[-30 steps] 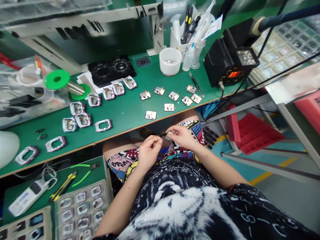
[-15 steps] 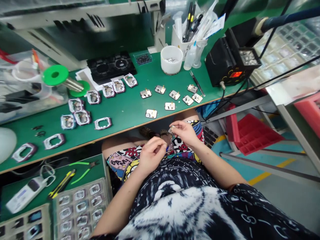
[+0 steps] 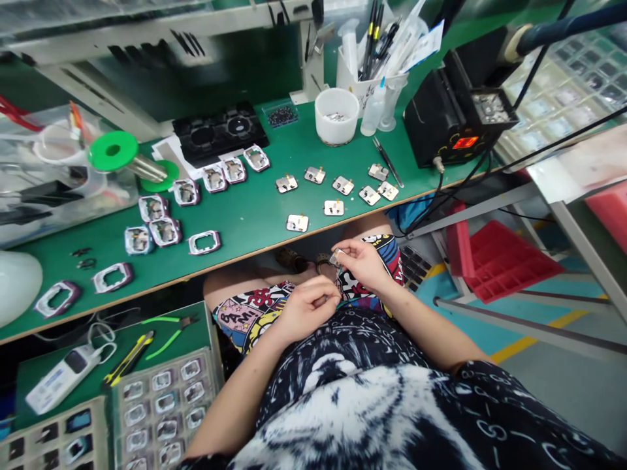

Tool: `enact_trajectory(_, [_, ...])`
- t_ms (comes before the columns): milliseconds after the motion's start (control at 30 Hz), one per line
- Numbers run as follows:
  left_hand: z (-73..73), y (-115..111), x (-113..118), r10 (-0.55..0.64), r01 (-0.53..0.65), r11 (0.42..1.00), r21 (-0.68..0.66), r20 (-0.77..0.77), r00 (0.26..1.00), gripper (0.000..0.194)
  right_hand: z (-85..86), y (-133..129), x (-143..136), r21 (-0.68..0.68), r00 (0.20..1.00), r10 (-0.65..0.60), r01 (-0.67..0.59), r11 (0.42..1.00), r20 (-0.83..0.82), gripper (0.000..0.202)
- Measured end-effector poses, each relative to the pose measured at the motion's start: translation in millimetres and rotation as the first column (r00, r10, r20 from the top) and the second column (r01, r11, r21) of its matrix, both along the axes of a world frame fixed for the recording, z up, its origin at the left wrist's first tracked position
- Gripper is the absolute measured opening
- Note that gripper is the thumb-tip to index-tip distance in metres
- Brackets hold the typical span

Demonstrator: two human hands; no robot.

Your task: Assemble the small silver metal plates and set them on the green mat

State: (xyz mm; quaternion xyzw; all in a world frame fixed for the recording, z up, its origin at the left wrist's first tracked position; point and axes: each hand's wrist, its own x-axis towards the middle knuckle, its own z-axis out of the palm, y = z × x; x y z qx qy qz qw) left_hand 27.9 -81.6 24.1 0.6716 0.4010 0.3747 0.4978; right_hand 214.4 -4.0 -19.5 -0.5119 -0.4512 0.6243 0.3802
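Over my lap, my right hand [image 3: 363,264] pinches a small silvery plate-like part [image 3: 336,257] between thumb and fingers. My left hand [image 3: 308,307] is closed, fingertips pressed together, lower and to the left of that part. Whatever its fingers may hold is hidden or too small to name. Just beyond the hands, near the bench edge, lie several silver rounded plates with small components, such as one plate [image 3: 297,223] and another plate [image 3: 334,208]. Further left on the bench are several purple-rimmed watch-like frames, including a bare frame [image 3: 204,242] and a filled frame [image 3: 165,231].
Tweezers [image 3: 386,162] lie beside a black soldering station [image 3: 448,121] with a lit red display. A white cup [image 3: 336,116], a solder spool [image 3: 115,151] and a black fixture [image 3: 220,132] stand further back. Lower left are cutters [image 3: 169,336], a utility knife [image 3: 128,359] and a tray of frames [image 3: 164,418].
My left hand has moved down and slightly right, its fingers curled in more. My right hand stays nearly in place with the silvery part. The view has shifted slightly.
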Motion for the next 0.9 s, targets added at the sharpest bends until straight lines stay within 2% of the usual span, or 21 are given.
enact_trajectory(333, [8.9, -2, -2, -0.029, 0.033, 0.995, -0.099, 0.037, 0.999, 0.014, -0.3, -1, -7, 0.042, 1.0, -0.026, 0.026, 0.999, 0.013, 0.027])
enact_trajectory(467, [15.7, -3, 2, -0.117, 0.123, 0.988, -0.09, 0.062, 0.991, 0.015, -1.4, -1, -9, 0.053, 0.999, -0.04, 0.039, 0.998, 0.013, 0.026])
enact_trajectory(567, [15.0, -4, 6, -0.168, 0.178, 0.973, -0.144, 0.077, 0.983, 0.016, -0.2, 1, -9, 0.045, 0.999, -0.046, 0.046, 0.998, 0.002, 0.027])
enact_trajectory(633, [9.2, -3, 6, -0.099, 0.117, 0.968, -0.224, 0.087, 0.991, 0.017, 1.8, 1, -8, 0.041, 0.999, -0.041, 0.041, 0.998, -0.006, 0.027])
enact_trajectory(733, [-5.5, 0, 2, 0.127, -0.084, 0.938, -0.335, 0.11, 0.986, 0.019, 5.8, -2, -7, 0.088, 0.999, -0.03, 0.027, 0.996, 0.03, 0.025])
enact_trajectory(833, [-20.6, 4, -3, 0.348, -0.275, 0.867, -0.416, 0.108, 0.931, 0.019, 11.9, -8, -7, 0.163, 0.995, -0.013, -0.003, 0.987, 0.1, 0.021])
enact_trajectory(900, [-28.2, 6, -5, 0.438, -0.341, 0.811, -0.476, 0.106, 0.893, 0.02, 17.6, -11, -8, 0.239, 0.984, -0.001, -0.043, 0.97, 0.181, 0.017])
